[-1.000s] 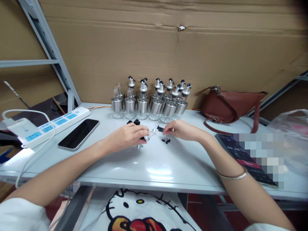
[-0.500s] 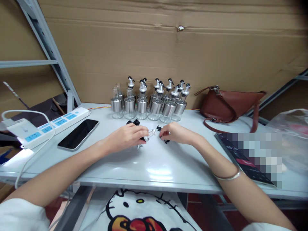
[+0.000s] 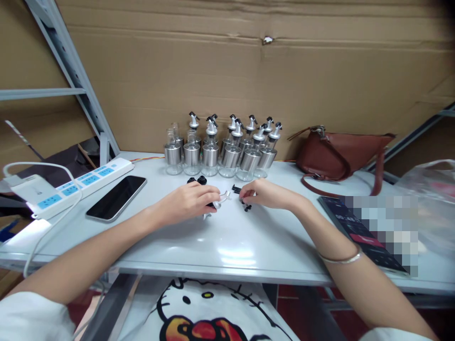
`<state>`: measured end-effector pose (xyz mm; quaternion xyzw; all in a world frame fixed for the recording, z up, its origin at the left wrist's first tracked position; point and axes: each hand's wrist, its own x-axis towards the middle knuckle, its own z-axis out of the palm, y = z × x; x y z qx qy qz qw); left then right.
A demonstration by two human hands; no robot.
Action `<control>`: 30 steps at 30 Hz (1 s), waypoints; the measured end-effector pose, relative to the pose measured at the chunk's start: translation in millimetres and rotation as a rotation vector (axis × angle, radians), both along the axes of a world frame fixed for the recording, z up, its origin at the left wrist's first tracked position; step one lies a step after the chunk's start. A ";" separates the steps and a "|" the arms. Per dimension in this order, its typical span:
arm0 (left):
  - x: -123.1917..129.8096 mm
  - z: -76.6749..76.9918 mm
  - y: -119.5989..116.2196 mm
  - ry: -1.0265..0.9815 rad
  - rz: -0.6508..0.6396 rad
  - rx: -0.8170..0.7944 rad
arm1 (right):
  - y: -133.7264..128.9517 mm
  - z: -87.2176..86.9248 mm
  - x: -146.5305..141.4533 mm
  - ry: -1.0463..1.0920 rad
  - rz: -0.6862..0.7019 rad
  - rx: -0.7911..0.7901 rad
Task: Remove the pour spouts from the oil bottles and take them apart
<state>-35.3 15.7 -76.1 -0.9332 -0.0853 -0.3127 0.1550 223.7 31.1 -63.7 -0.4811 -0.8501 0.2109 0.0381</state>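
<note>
Currently, the left hand [image 3: 190, 201] holds a silver spout [image 3: 226, 195] mid-table.
Right of it, the right hand [image 3: 262, 193] has a narrow grip beside small black pieces [image 3: 248, 207]; whether it holds one, I cannot tell. Bottles [image 3: 210, 154] stand far back.

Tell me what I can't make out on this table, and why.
All in the head view:
Silver piece: partly covered by the left hand.
Right hand: whether it pinches any small black parts; fingers hide it.
Back bottles: lower parts behind front bottles.
Dark screen: partly pixelated.
Plastic bag: cut by right edge.
</note>
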 end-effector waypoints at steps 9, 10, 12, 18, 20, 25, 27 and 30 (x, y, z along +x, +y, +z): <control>-0.5 -2.0 1.2 0.005 0.004 -0.016 | 1.7 -2.2 11.2 -0.017 0.050 -0.096; -0.4 -2.2 1.2 0.009 0.005 -0.021 | 0.7 -1.4 11.1 -0.020 0.048 -0.114; -0.3 -2.3 1.1 0.018 0.007 -0.030 | -1.3 0.4 8.9 -0.029 0.045 -0.114; -0.1 -0.5 0.0 0.007 -0.007 -0.022 | -3.2 2.0 -0.8 -0.066 0.016 -0.091; -0.2 -0.1 0.0 0.004 -0.009 -0.016 | -2.3 1.5 -0.3 -0.056 0.013 -0.107; -0.9 -0.2 0.3 0.023 0.007 -0.025 | -1.2 0.0 2.0 -0.026 0.000 -0.089; -1.3 -0.2 0.5 0.031 0.009 -0.026 | -1.5 -0.3 1.4 -0.015 0.003 -0.071; -1.6 -0.7 0.7 0.034 0.001 -0.035 | -1.9 -0.4 1.4 -0.021 0.004 -0.069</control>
